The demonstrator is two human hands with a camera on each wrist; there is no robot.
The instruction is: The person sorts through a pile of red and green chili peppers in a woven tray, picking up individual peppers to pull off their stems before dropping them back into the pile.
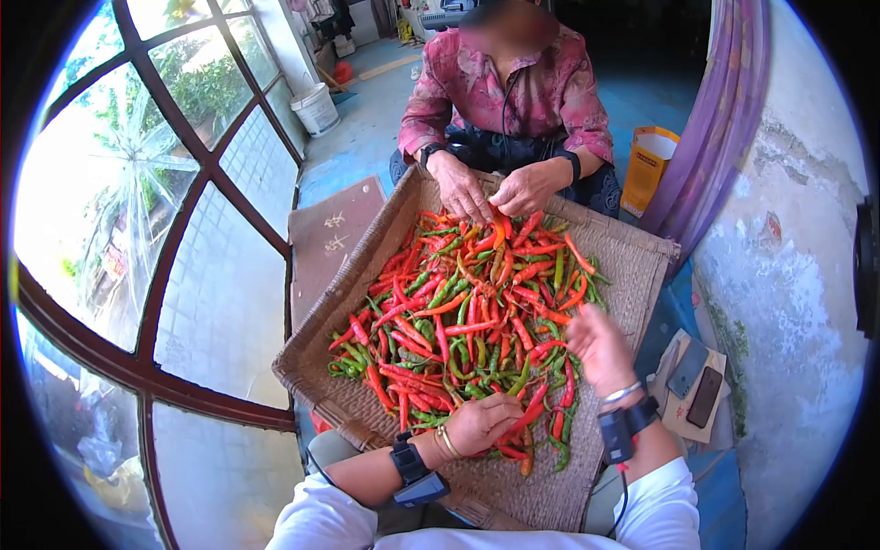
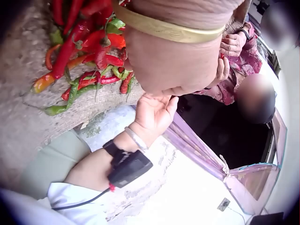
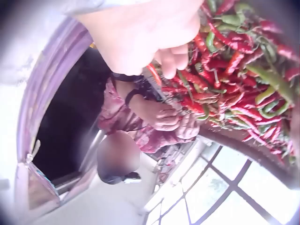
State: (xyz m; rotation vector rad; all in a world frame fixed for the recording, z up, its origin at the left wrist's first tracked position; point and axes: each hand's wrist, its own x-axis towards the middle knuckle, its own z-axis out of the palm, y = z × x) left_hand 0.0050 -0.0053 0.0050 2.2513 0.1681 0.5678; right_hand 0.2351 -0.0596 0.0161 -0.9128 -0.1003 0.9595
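Note:
Red, green and orange chili peppers (image 1: 467, 325) lie heaped in a large woven tray (image 1: 632, 261). Low over the heap's near edge, the left hand (image 1: 478, 424) has bent fingers beside a long red pepper (image 1: 530, 414); whether it grips that pepper cannot be told. From the left wrist, the back of the left hand (image 2: 173, 61) hides its fingertips. The right hand (image 1: 600, 353) is raised at the heap's right edge, palm turned inward, fingers loosely bent, with nothing visible in it. In the right wrist view the right hand (image 3: 145, 40) hangs above peppers (image 3: 239, 89).
Across the tray sits another person in a pink patterned shirt (image 1: 568, 92), both hands at the heap's far edge. Two phones (image 1: 687, 368) lie on the right. A paned window (image 1: 215, 174) stands left; a yellow container (image 1: 646, 170) and purple curtain (image 1: 724, 119) are back right.

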